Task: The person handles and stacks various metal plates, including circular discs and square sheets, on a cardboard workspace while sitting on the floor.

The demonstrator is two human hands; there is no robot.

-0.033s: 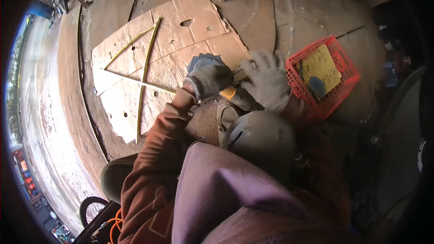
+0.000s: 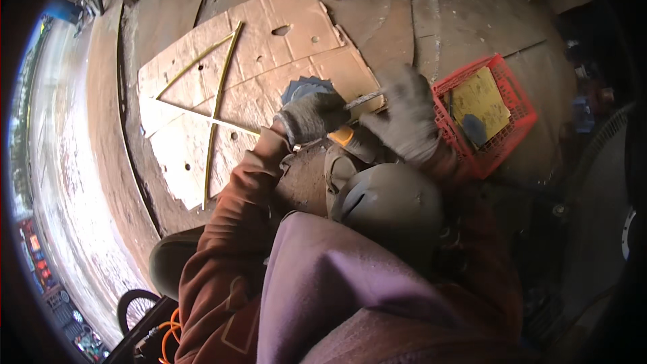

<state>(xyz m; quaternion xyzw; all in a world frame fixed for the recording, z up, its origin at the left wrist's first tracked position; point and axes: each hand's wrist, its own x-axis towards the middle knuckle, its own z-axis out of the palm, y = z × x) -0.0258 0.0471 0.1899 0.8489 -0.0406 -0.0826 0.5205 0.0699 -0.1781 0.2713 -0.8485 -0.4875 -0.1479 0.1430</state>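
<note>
The gloved left hand (image 2: 313, 118) is closed in a fist, seemingly round a tool with an orange part (image 2: 342, 136) showing just under it. A blue-grey toothed disc (image 2: 306, 87) peeps out on its far side, lying on the cardboard (image 2: 283, 27). The gloved right hand (image 2: 404, 118) is blurred, with its fingers spread wide over the right end of a thin metal rod (image 2: 364, 100) that runs between the two hands. Whether it grips the rod I cannot tell. The one container is a red crate (image 2: 515, 84), just right of the right hand. In it lies a yellowish sheet (image 2: 480, 98) with a small dark blue piece (image 2: 475, 130) at its near edge. Left on the cardboard rests a yellow frame (image 2: 217, 91) of thin bars. A grey mask (image 2: 387, 202) sits near, below the hands.
</note>
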